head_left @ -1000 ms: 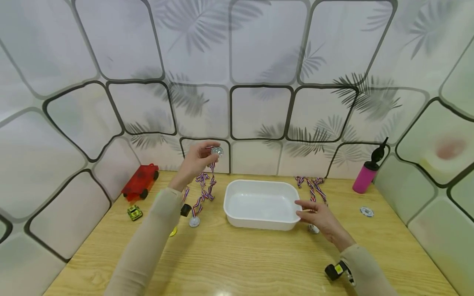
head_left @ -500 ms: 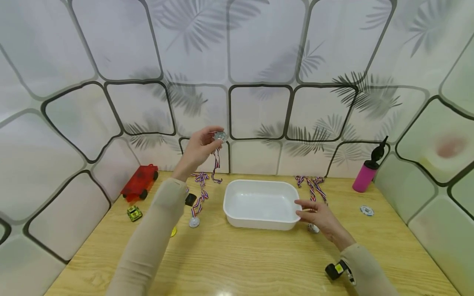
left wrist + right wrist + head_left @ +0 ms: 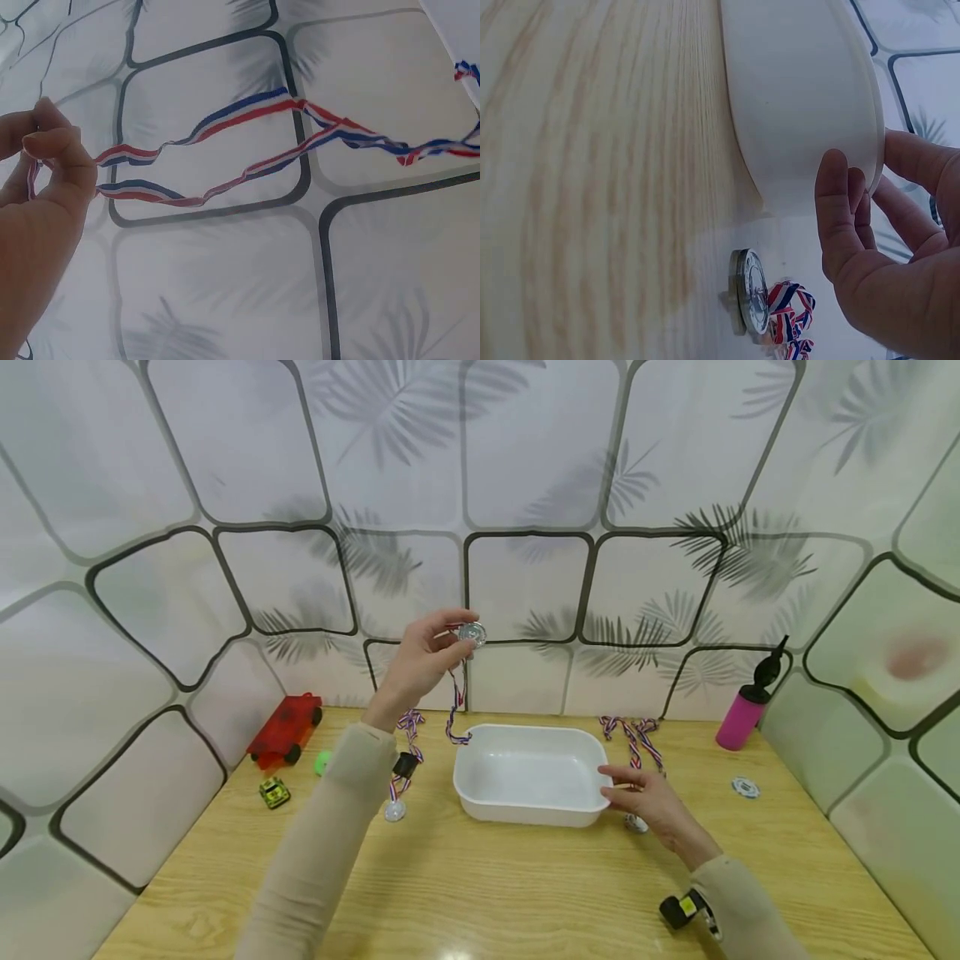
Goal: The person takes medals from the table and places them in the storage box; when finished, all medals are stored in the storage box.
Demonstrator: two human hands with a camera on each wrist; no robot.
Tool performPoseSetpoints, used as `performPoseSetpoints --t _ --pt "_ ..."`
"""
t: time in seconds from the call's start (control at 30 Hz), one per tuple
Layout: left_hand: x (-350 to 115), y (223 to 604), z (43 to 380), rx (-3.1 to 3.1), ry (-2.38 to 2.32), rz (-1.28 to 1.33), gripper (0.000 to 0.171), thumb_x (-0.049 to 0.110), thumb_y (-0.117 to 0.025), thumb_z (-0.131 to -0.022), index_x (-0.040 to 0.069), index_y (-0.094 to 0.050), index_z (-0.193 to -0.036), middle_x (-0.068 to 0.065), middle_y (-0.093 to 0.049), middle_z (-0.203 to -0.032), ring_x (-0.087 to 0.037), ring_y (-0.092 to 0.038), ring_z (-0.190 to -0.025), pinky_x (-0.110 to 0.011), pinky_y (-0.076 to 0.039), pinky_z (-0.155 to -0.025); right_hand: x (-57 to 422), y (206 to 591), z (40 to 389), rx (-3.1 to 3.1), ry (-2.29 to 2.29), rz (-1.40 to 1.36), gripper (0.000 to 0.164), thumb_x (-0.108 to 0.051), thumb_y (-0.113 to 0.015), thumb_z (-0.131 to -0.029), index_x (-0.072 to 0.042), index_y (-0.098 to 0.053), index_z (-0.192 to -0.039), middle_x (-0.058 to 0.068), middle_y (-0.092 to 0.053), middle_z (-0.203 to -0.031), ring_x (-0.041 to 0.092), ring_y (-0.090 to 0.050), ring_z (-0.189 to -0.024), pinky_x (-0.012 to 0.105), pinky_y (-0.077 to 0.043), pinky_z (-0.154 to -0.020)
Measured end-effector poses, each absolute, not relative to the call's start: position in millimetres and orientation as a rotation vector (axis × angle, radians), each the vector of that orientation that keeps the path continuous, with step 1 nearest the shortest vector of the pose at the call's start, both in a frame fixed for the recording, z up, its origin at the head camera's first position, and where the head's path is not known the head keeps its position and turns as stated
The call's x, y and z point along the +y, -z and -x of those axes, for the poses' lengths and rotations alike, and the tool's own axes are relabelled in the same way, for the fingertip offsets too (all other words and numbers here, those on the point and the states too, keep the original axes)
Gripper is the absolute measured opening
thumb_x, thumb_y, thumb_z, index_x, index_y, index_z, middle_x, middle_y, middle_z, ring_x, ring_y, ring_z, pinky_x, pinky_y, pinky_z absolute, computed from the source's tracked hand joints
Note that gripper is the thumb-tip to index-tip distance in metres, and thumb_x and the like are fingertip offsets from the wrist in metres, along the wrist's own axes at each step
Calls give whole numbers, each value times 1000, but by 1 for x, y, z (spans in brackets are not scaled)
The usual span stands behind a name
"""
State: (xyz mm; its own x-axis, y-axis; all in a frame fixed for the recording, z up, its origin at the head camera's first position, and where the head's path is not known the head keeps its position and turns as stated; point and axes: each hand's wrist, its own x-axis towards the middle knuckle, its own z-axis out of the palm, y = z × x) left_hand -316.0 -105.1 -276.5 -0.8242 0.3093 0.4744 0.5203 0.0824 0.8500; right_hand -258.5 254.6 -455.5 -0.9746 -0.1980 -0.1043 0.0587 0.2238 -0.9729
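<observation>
High above the table, my left hand [image 3: 426, 662] pinches a silver medal [image 3: 472, 634] between thumb and fingers. Its red, white and blue ribbon [image 3: 255, 112] trails down to the left rim of a white plastic basin [image 3: 531, 814]. In the left wrist view the medal itself is hidden by the fingers. My right hand [image 3: 654, 807] holds the basin's right rim, with fingers on both sides of the wall in the right wrist view. Just below that hand lies another silver medal [image 3: 754, 292], its ribbon [image 3: 636, 743] running back along the table.
Left of the basin another silver medal [image 3: 395, 810] with a ribbon lies on the wooden table [image 3: 480, 893]. Further left are a red toy vehicle [image 3: 285, 731], a small green-yellow toy car [image 3: 274, 792] and a partly hidden green object [image 3: 322, 763]. A pink-black bottle [image 3: 738, 718] and a poker chip [image 3: 746, 787] are right.
My left hand has risen and moved right with the medal, its ribbon lifting off the table and swinging to the basin's left edge. The right hand and basin stay put.
</observation>
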Motion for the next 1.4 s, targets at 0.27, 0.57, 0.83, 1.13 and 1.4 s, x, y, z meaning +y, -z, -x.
performPoseSetpoints --t 0.27,0.57,0.83,1.13,1.4 --pt "-94 298 308 -2324 1799 938 31 9 -62 -96 12 -62 -127 -11 -63 -87 -17 -61 -73 -25 -46 -56 254 456 258 2291 1837 130 55 -12 -65 -94 7 -45 -141 26 -51 -126 12 -65 -93 32 -58 -87" --pt "-89 341 319 -2506 1773 900 29 9 -62 -96 10 -63 -125 -14 -67 -109 -31 -66 -85 -28 -55 -69 254 457 258 2283 1838 148 56 -11 -65 -94 8 -44 -142 28 -50 -127 17 -66 -96 34 -58 -88" --pt "-71 363 328 -2519 1820 869 26 7 -61 -95 6 -64 -121 -13 -68 -105 -17 -64 -80 -24 -54 -68 253 454 257 2291 1837 128 55 -11 -65 -94 8 -45 -141 28 -51 -126 15 -67 -93 33 -58 -86" --pt "-50 389 330 -2592 1786 893 25 6 -60 -94 8 -65 -119 -11 -67 -102 -33 -66 -89 -27 -56 -69 251 455 254 2287 1832 117 54 -11 -65 -94 8 -45 -141 27 -52 -125 21 -67 -98 35 -58 -87" --pt "-30 406 331 -2691 1729 829 23 11 -49 -102 6 -65 -118 -13 -66 -105 -18 -65 -77 -31 -51 -60 253 453 254 2286 1835 141 58 -13 -66 -93 8 -43 -142 31 -50 -129 27 -66 -103 35 -58 -88"
